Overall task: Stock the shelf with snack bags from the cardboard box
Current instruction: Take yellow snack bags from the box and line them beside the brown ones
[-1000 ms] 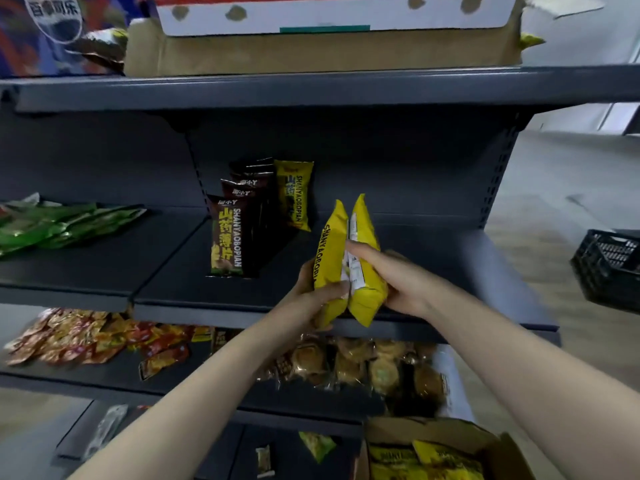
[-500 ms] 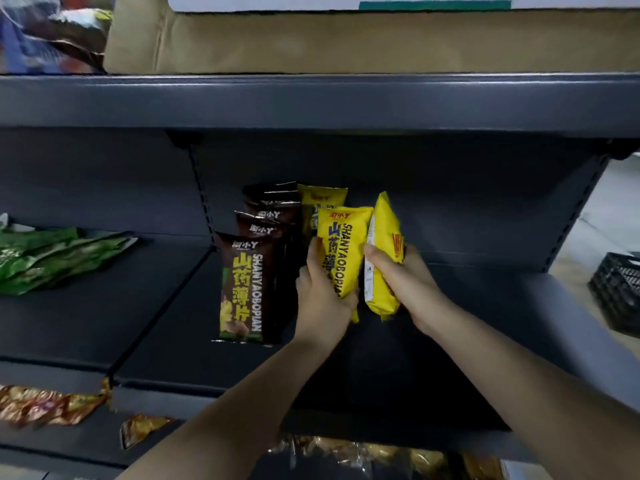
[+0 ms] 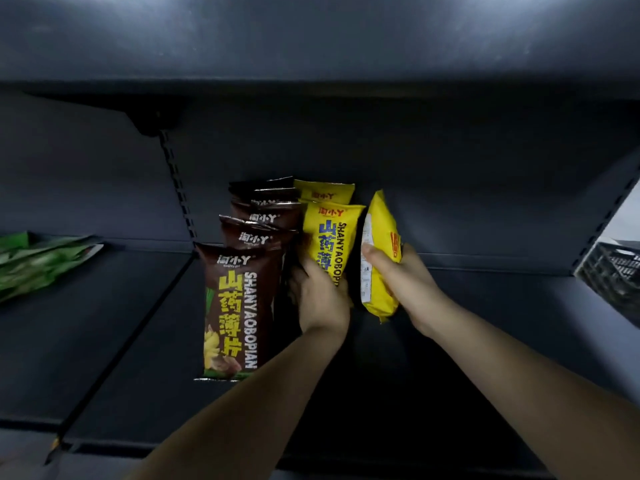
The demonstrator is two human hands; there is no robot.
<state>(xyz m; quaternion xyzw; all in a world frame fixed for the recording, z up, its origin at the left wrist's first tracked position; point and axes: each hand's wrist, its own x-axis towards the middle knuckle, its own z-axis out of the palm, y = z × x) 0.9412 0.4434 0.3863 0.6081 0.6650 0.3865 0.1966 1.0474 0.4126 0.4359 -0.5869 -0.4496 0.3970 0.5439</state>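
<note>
Both arms reach into a dark grey shelf (image 3: 485, 306). My left hand (image 3: 320, 299) grips the lower part of a yellow snack bag (image 3: 332, 233) that stands upright with its front facing me, right behind it another yellow bag (image 3: 323, 192). My right hand (image 3: 405, 282) holds a second yellow snack bag (image 3: 379, 258), turned edge-on and tilted, just right of the first. A row of several brown snack bags (image 3: 235, 306) stands upright to the left of my left hand. The cardboard box is out of view.
Green snack bags (image 3: 38, 261) lie flat on the neighbouring shelf section at the left. The shelf above (image 3: 311, 39) hangs low over the bags. A black plastic crate (image 3: 613, 271) shows at the right edge. Bare shelf surface lies right of my right hand.
The view has moved closer and deeper into the shelf. Both hands have carried the yellow bags further back, and the left one now stands beside the brown row.
</note>
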